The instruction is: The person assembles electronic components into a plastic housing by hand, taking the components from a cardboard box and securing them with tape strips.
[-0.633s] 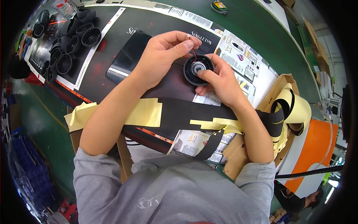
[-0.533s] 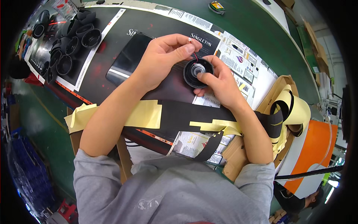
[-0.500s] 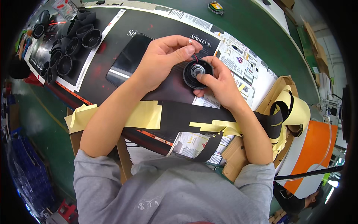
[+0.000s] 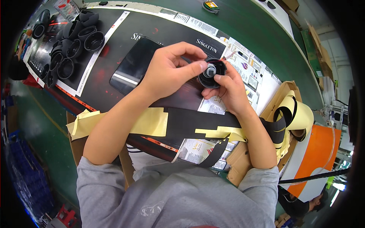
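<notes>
My right hand (image 4: 230,85) grips a small black round housing (image 4: 200,80) by its side, with the thumb over the rim and the fingers behind. Inside the housing sits a silver-grey round speaker-like part (image 4: 210,71). A thin red wire (image 4: 216,60) runs across the housing's upper edge. My left hand (image 4: 173,66) is at the left of the housing, its thumb and fingertips closed on the wire end, which they mostly hide. Below both hands a black foam strip (image 4: 182,123) with yellow backing paper lies along the table's near edge.
Several black cup-shaped housings (image 4: 65,68) are heaped at the left. A dark glossy flat panel (image 4: 131,66) lies beside my left wrist. A roll of yellow-backed foam (image 4: 302,116) rests in a cardboard box at the right. A small yellow-topped part (image 4: 210,6) sits at the far side.
Both hands and the housing have shifted slightly right, and the housing has tilted. My left fingers have lowered from above the housing to its rim, bringing the wire down.
</notes>
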`<state>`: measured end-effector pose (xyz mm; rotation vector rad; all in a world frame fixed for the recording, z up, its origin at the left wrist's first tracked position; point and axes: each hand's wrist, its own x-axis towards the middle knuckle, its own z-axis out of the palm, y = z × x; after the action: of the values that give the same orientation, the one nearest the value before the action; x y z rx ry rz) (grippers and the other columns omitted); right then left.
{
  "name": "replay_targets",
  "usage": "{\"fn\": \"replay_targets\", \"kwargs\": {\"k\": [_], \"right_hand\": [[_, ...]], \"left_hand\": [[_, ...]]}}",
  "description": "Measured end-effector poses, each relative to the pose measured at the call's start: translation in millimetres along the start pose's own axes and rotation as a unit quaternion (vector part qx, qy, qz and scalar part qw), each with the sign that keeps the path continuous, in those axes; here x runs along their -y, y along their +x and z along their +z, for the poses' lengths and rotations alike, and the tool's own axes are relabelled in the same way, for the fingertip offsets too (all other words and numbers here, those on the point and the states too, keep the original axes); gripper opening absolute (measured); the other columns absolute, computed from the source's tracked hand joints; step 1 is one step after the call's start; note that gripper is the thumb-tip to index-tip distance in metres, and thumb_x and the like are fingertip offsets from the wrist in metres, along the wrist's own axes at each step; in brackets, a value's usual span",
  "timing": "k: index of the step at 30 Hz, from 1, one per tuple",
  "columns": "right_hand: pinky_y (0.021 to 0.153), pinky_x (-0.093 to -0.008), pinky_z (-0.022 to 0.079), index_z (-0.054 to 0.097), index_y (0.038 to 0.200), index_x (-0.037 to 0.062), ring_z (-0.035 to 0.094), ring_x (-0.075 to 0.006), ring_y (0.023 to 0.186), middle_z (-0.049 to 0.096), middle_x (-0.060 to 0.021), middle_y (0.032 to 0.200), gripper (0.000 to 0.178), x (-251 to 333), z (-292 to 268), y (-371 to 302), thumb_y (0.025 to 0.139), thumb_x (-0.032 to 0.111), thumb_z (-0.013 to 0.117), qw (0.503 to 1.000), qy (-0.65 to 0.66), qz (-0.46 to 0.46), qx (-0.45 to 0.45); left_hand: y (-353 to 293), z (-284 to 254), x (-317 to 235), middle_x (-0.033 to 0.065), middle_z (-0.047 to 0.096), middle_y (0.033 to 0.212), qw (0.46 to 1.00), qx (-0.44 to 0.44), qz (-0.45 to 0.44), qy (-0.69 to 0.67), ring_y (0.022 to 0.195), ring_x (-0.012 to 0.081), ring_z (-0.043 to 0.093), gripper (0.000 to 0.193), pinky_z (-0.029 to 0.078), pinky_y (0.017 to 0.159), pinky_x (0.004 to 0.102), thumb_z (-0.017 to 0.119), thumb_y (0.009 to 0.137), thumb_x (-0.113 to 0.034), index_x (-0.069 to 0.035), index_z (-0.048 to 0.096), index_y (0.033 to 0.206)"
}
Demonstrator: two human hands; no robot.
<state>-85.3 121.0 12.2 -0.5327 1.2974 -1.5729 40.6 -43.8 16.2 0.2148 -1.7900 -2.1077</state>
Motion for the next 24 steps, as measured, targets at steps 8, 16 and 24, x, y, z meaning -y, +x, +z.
{"fn": "replay_targets", "kwargs": {"k": [8, 16, 24], "right_hand": [[0.070, -0.0391, 0.060, 0.045, 0.129, -0.0078, 0.069, -0.0313, 0.078, 0.064, -0.0210, 0.102, 0.045, -3, -10, 3, 0.095, 0.021, 0.037, 0.996, 0.084, 0.000, 0.040], [0.068, -0.0380, 0.060, 0.049, 0.125, -0.0058, 0.069, -0.0302, 0.078, 0.065, -0.0195, 0.099, 0.049, -6, -13, 5, 0.100, 0.033, 0.034, 0.994, 0.099, -0.012, 0.050], [0.066, -0.0377, 0.061, 0.048, 0.127, -0.0013, 0.069, -0.0285, 0.074, 0.065, -0.0171, 0.099, 0.051, -3, -6, 5, 0.100, 0.039, 0.033, 0.998, 0.065, -0.016, 0.013]], "left_hand": [[2, 3, 1, 0.0063, 0.060, 0.101, 0.999, -0.006, 0.024, 0.023, 0.095, 0.0124, 0.060, 0.017, 0.051, 0.082, 0.0248, 0.067, 0.084, 0.004, 0.005, 0.063, 0.100], [5, 2, 8, 0.0082, 0.065, 0.095, 0.998, -0.035, 0.046, 0.022, 0.089, 0.0113, 0.062, 0.016, 0.053, 0.072, 0.0230, 0.069, 0.083, -0.002, 0.004, 0.065, 0.098], [4, 5, 14, 0.0079, 0.064, 0.095, 0.998, -0.021, 0.045, 0.038, 0.091, 0.0116, 0.061, 0.015, 0.054, 0.074, 0.0241, 0.068, 0.083, -0.001, 0.003, 0.066, 0.098]]}}
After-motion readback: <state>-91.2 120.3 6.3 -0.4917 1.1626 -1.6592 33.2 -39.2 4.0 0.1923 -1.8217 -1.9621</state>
